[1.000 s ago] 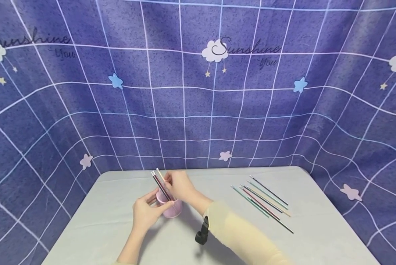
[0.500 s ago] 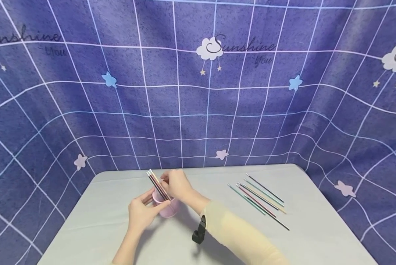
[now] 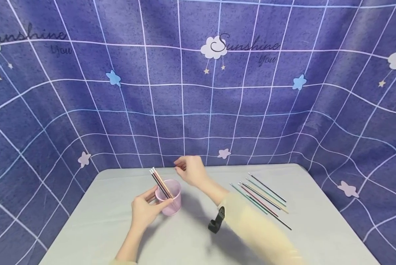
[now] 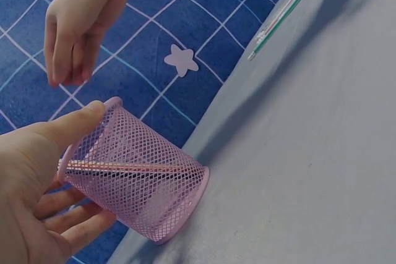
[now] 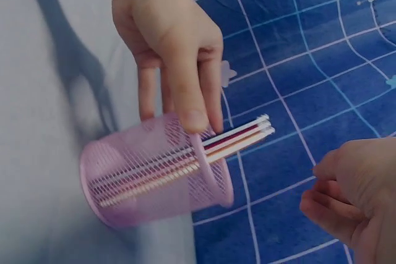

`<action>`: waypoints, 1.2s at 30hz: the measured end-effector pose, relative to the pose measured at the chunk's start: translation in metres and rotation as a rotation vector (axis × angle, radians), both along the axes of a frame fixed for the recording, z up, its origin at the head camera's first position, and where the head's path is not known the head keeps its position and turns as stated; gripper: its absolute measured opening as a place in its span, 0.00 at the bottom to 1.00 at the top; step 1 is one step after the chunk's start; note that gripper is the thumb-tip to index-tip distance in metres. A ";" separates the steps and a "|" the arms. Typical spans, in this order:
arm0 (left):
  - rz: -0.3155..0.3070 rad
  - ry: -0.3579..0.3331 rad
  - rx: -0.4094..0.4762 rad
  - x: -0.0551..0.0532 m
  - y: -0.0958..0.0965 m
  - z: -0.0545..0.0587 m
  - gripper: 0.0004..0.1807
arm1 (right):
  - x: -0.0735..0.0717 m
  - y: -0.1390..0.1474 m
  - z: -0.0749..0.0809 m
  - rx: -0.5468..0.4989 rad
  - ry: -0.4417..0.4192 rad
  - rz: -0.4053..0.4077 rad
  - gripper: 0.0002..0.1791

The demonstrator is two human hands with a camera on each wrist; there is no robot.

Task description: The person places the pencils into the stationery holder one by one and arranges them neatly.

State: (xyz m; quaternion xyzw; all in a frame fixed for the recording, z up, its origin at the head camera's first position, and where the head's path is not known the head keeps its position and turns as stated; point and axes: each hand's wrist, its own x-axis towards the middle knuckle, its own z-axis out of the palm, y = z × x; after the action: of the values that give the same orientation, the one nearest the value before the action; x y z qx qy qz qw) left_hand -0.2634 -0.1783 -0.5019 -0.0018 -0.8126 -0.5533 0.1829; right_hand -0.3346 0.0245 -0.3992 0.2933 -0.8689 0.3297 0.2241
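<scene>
Several pencils (image 3: 161, 183) lean in the cup (image 3: 175, 206), which the left hand (image 3: 146, 209) pinches near the top, likely for steadiness. The right hand (image 3: 192, 171) hovers empty, fingers loosely curled.

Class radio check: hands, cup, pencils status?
Left grip holds pink mesh cup; right grip empty. Pencils lean inside, loose pencils on table. Nothing visibly blocking.
</scene>
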 end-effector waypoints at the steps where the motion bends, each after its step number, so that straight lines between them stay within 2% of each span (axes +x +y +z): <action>1: -0.006 -0.003 0.003 0.000 0.001 0.000 0.44 | 0.000 0.004 0.002 -0.006 0.002 -0.003 0.05; 11: 0.007 -0.020 0.009 0.001 0.000 0.000 0.44 | 0.001 0.052 0.005 0.001 0.049 -0.031 0.06; 19: -0.012 -0.024 0.002 0.000 0.001 -0.001 0.44 | 0.009 0.105 0.003 0.012 0.058 -0.102 0.04; 29: -0.015 -0.021 -0.027 0.007 -0.002 -0.004 0.44 | 0.025 0.149 -0.017 0.057 -0.016 -0.155 0.06; 36: -0.010 -0.001 -0.029 -0.003 -0.002 -0.003 0.43 | 0.025 0.182 -0.028 0.090 -0.024 -0.182 0.07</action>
State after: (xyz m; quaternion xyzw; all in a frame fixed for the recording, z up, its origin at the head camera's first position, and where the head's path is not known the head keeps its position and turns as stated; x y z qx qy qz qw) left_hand -0.2660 -0.1806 -0.5048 -0.0082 -0.8206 -0.5424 0.1799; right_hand -0.3091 0.2064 -0.4274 0.2190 -0.9086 0.2721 0.2291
